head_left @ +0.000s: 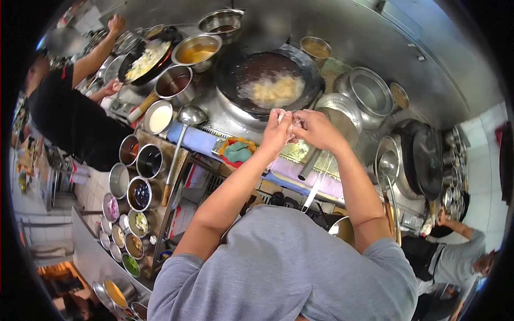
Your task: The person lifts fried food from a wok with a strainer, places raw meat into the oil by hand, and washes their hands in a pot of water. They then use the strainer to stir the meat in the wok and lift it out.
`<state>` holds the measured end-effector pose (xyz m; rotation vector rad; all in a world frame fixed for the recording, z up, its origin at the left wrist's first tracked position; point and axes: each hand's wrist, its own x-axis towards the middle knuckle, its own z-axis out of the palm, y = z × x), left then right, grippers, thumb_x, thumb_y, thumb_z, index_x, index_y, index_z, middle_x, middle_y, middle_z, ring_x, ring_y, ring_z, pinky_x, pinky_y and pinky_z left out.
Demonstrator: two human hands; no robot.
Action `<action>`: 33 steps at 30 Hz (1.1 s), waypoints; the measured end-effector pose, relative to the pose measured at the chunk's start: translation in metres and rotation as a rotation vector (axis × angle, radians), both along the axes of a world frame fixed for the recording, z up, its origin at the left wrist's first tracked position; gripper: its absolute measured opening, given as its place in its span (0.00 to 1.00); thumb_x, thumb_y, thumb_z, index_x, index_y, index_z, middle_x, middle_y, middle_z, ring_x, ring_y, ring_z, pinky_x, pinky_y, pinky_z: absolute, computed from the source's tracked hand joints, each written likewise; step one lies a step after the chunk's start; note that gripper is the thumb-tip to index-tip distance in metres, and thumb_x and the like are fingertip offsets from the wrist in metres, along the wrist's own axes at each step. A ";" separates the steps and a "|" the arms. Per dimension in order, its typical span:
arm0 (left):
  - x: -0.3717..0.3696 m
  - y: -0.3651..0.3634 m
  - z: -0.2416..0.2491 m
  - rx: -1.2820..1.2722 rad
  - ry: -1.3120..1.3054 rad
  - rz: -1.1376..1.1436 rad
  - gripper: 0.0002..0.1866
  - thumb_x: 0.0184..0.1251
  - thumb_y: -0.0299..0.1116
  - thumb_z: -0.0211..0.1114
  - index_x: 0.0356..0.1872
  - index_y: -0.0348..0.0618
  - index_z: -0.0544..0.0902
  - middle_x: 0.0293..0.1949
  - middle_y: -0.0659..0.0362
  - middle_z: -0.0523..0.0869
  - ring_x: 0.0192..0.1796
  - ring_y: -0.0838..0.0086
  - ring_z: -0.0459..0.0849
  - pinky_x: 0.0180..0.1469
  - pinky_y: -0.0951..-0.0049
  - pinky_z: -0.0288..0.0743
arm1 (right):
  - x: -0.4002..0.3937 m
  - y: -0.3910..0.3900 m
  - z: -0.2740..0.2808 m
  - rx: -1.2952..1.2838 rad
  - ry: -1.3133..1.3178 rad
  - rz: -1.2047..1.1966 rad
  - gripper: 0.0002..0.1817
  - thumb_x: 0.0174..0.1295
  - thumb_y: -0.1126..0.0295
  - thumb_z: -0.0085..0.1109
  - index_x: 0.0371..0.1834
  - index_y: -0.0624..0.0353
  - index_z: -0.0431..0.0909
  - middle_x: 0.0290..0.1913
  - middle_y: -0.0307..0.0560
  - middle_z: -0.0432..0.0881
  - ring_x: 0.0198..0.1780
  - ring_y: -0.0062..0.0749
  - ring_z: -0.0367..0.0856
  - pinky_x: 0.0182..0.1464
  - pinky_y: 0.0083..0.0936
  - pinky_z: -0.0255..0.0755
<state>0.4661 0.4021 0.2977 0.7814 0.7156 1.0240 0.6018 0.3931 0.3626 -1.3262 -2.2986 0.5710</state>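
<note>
My left hand and my right hand meet just in front of a large wok, with fingers bent and pressed together. A pale, white-coated piece of food shows between them, and its exact kind I cannot tell. White coating also sticks to my fingers. Inside the wok, pale golden food fries in bubbling oil. A perforated strainer rests to the right of my right hand. Below my left hand lies a bunched red, yellow and green cloth.
Along the left stand several steel containers of sauces and chopped ingredients, with a ladle nearby. A co-worker in black tosses food in another wok. At right are a steel pot, a dark wok and another person.
</note>
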 end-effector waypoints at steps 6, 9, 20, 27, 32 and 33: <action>0.022 0.012 -0.015 -0.136 0.007 -0.273 0.13 0.69 0.39 0.42 0.46 0.47 0.70 0.39 0.59 0.80 0.34 0.71 0.81 0.29 0.74 0.77 | 0.038 0.000 -0.041 -0.107 0.336 -0.269 0.08 0.59 0.71 0.51 0.33 0.65 0.73 0.27 0.41 0.77 0.27 0.28 0.76 0.30 0.25 0.69; 0.027 0.012 -0.017 -0.236 -0.147 -0.227 0.14 0.69 0.40 0.41 0.45 0.46 0.71 0.39 0.58 0.80 0.36 0.70 0.82 0.31 0.73 0.78 | 0.054 -0.003 -0.052 -0.374 0.799 -0.449 0.07 0.61 0.71 0.49 0.35 0.65 0.73 0.28 0.35 0.76 0.29 0.22 0.75 0.32 0.21 0.70; 0.022 0.019 -0.033 -0.108 0.112 -0.335 0.08 0.65 0.38 0.54 0.40 0.50 0.68 0.37 0.61 0.78 0.34 0.74 0.80 0.35 0.76 0.78 | 0.046 -0.011 -0.059 0.049 0.318 -0.451 0.14 0.55 0.74 0.50 0.46 0.61 0.71 0.30 0.50 0.78 0.31 0.41 0.78 0.36 0.28 0.71; 0.021 0.016 -0.025 -0.250 -0.066 -0.187 0.08 0.65 0.31 0.52 0.43 0.48 0.68 0.40 0.59 0.78 0.37 0.72 0.81 0.38 0.73 0.80 | 0.029 -0.001 -0.096 0.058 0.516 -0.494 0.15 0.61 0.68 0.45 0.51 0.58 0.71 0.33 0.52 0.80 0.35 0.47 0.79 0.40 0.34 0.71; 0.023 0.014 -0.021 -0.079 0.168 -0.122 0.08 0.63 0.34 0.57 0.39 0.46 0.71 0.31 0.62 0.78 0.30 0.78 0.78 0.31 0.76 0.78 | 0.009 -0.017 -0.065 0.068 0.399 -0.535 0.18 0.62 0.66 0.45 0.55 0.57 0.66 0.33 0.50 0.80 0.34 0.38 0.80 0.38 0.28 0.72; 0.023 0.013 -0.016 -0.072 0.164 -0.113 0.08 0.63 0.34 0.57 0.39 0.46 0.71 0.31 0.62 0.78 0.30 0.78 0.78 0.31 0.76 0.78 | 0.010 -0.012 -0.066 0.075 0.398 -0.525 0.18 0.62 0.66 0.45 0.55 0.57 0.66 0.33 0.50 0.80 0.34 0.38 0.80 0.38 0.28 0.72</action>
